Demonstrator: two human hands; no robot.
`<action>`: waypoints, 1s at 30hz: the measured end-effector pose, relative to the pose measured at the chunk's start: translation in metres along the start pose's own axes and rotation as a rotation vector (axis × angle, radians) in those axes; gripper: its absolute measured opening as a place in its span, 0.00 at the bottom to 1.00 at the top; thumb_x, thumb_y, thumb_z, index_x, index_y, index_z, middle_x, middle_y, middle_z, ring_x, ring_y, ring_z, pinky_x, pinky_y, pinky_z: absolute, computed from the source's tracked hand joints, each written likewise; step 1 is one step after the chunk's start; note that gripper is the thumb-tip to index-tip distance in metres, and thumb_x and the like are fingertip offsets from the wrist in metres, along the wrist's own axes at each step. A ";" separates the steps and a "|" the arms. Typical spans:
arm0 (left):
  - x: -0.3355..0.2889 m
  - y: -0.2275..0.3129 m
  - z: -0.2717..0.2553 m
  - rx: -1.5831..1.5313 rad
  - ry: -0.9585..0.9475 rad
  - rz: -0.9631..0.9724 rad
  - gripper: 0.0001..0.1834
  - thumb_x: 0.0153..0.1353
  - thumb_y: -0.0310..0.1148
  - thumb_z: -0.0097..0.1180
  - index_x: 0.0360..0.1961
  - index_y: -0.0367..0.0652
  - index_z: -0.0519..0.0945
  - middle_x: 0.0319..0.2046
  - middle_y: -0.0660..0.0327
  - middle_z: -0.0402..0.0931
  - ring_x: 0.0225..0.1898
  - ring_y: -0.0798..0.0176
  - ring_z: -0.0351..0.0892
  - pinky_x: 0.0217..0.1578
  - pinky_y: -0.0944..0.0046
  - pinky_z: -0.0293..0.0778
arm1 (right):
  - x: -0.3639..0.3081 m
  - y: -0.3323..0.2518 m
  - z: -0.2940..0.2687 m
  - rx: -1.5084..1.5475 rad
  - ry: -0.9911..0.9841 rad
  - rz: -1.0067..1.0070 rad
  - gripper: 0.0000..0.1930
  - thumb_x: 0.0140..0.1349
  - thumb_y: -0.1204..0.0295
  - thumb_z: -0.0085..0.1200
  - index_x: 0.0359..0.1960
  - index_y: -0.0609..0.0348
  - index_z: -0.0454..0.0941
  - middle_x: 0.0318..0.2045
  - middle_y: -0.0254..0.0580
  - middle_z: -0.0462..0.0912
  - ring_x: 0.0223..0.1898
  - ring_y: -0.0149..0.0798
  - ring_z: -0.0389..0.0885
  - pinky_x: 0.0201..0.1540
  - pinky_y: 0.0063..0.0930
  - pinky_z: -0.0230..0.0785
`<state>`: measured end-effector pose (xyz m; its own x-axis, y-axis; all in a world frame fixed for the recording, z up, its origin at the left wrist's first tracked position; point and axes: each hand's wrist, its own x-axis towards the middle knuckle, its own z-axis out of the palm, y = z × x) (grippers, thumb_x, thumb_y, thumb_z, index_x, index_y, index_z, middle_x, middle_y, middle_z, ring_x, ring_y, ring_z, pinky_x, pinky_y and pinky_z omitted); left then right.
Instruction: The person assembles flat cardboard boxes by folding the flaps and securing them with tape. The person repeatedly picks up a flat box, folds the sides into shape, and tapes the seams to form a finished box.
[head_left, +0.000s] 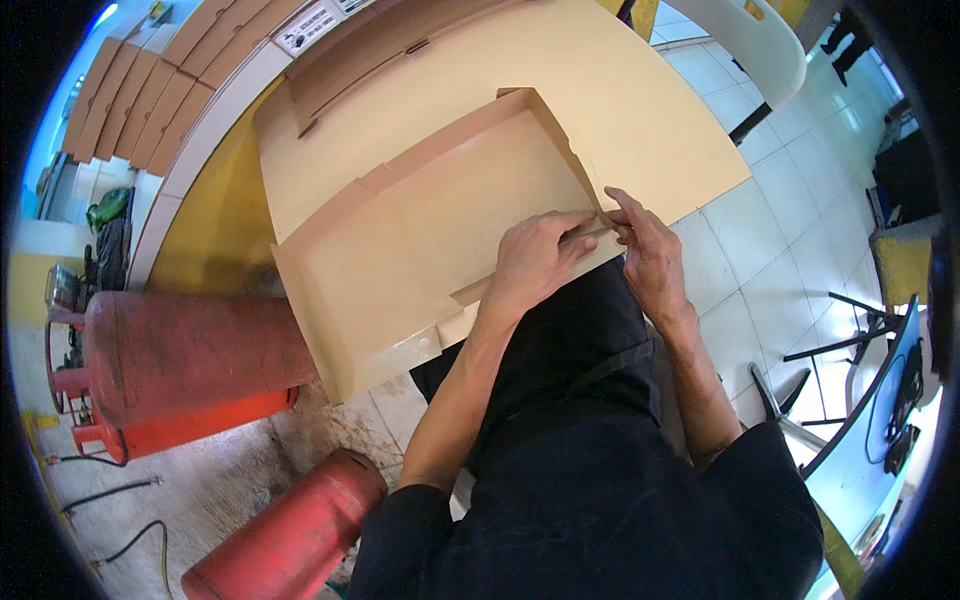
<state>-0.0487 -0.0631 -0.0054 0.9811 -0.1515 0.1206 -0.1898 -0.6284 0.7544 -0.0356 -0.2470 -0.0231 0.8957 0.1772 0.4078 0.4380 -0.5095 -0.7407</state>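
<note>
A shallow brown cardboard box [430, 215], its side walls partly folded up, lies in front of me at a slant. At its near right corner, my left hand [540, 260] grips the wall and flap, fingers bent over the edge. My right hand [652, 250] pinches the same corner from the outside, with its index finger raised. The fingers hide part of the corner. Along the near side, left of my left hand, a side flap [455, 322] stands loose and partly folded. The far and left walls are raised.
Beneath the box is a pale tan flat surface [650, 130], with a brown cardboard strip [390, 55] at its far side. Stacked cardboard boxes [140, 95] stand far left. Red gas cylinders [200, 350] [290, 530] lie left. A white chair [770, 50] stands far right.
</note>
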 end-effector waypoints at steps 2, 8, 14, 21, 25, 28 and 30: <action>0.009 0.005 0.003 0.021 -0.029 -0.029 0.14 0.63 0.40 0.64 0.42 0.42 0.88 0.38 0.49 0.85 0.39 0.43 0.84 0.41 0.51 0.77 | -0.003 0.004 0.000 0.085 0.010 0.044 0.27 0.62 0.85 0.53 0.64 0.57 0.72 0.33 0.49 0.82 0.32 0.45 0.82 0.37 0.35 0.76; 0.033 0.016 -0.002 -0.027 -0.252 -0.210 0.18 0.62 0.47 0.63 0.35 0.43 0.90 0.26 0.52 0.84 0.30 0.51 0.85 0.36 0.55 0.77 | -0.030 -0.003 0.013 0.297 -0.061 0.511 0.30 0.61 0.76 0.64 0.65 0.66 0.68 0.33 0.45 0.80 0.32 0.34 0.80 0.35 0.30 0.75; 0.054 0.013 -0.002 -0.079 -0.444 -0.176 0.18 0.60 0.48 0.67 0.34 0.42 0.90 0.26 0.57 0.86 0.28 0.60 0.84 0.35 0.59 0.76 | -0.031 -0.012 0.043 0.480 0.152 0.549 0.31 0.60 0.71 0.67 0.62 0.70 0.67 0.33 0.46 0.82 0.30 0.33 0.79 0.33 0.29 0.74; 0.076 0.010 -0.004 -0.121 -0.528 -0.248 0.17 0.60 0.43 0.71 0.28 0.39 0.88 0.19 0.68 0.76 0.21 0.75 0.66 0.23 0.68 0.60 | -0.032 -0.020 0.026 0.824 0.236 0.713 0.24 0.62 0.74 0.64 0.58 0.65 0.72 0.35 0.43 0.82 0.31 0.31 0.81 0.29 0.24 0.75; 0.080 0.010 0.000 -0.231 -0.488 -0.263 0.15 0.60 0.40 0.71 0.27 0.38 0.86 0.19 0.68 0.75 0.22 0.75 0.66 0.23 0.68 0.60 | -0.038 -0.015 0.027 0.983 0.383 0.827 0.24 0.61 0.74 0.65 0.58 0.64 0.72 0.34 0.40 0.80 0.29 0.30 0.80 0.26 0.22 0.72; 0.082 0.010 0.003 -0.234 -0.465 -0.272 0.14 0.59 0.35 0.71 0.26 0.35 0.84 0.18 0.66 0.75 0.23 0.73 0.69 0.24 0.68 0.64 | -0.033 -0.022 0.025 1.050 0.458 0.864 0.24 0.60 0.75 0.65 0.56 0.64 0.72 0.31 0.37 0.78 0.27 0.30 0.78 0.25 0.22 0.69; 0.082 0.007 0.005 -0.236 -0.449 -0.254 0.14 0.60 0.35 0.70 0.25 0.35 0.83 0.18 0.66 0.75 0.23 0.73 0.68 0.24 0.67 0.63 | -0.033 -0.017 0.027 1.064 0.449 0.854 0.23 0.60 0.75 0.66 0.55 0.65 0.72 0.30 0.36 0.78 0.26 0.29 0.78 0.25 0.22 0.69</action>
<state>0.0305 -0.0837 0.0073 0.8722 -0.3600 -0.3313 0.1145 -0.5081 0.8537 -0.0706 -0.2213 -0.0380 0.8973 -0.2338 -0.3745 -0.1838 0.5734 -0.7984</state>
